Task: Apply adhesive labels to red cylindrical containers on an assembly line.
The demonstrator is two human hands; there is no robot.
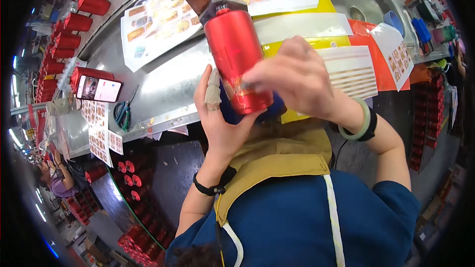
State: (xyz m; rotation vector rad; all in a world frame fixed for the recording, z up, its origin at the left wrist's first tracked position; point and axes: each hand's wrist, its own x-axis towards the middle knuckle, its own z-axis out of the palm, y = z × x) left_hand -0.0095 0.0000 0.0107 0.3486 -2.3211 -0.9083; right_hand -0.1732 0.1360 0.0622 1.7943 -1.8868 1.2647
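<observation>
A shiny red metal cylinder (235, 52) lies slanted over the work table, its far end against a dark bracket (222, 7) on a brown bar. My left hand (220, 123) cups the near end of the cylinder, fingers along its left side and thumb underneath. One of its fingers wears a ribbed white finger cover (213, 89). My right hand (297, 76), blurred by motion, is over the cylinder's right side with curled fingers. Its fingertips meet the surface near a small golden decal (238, 83); anything pinched there is too blurred to make out.
Decal sheets (168, 22) and a striped sheet (349, 71) cover parts of the metal table. At left lie a lit phone (99, 89) and green-handled scissors (123, 113). A sink (356, 0) is at far right, with a blue cup (393, 22). Red cylinders (93, 3) line the left.
</observation>
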